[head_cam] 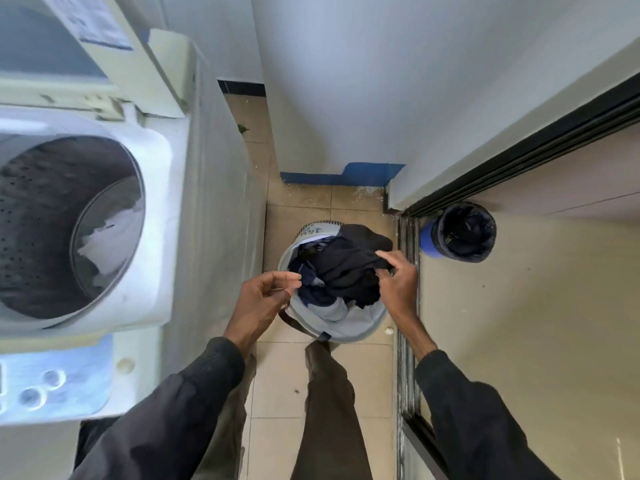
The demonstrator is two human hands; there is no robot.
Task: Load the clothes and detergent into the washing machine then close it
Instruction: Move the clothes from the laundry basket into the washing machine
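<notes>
Head view, centre: our right hand pinches a garment in the basket. Our left hand: loosely curled, empty.

Right hand on dark garment

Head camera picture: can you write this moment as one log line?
right hand: grips dark cloth garment over round pale laundry basket | left hand: loosely curled, holds nothing | white top-loading washing machine: open
</notes>
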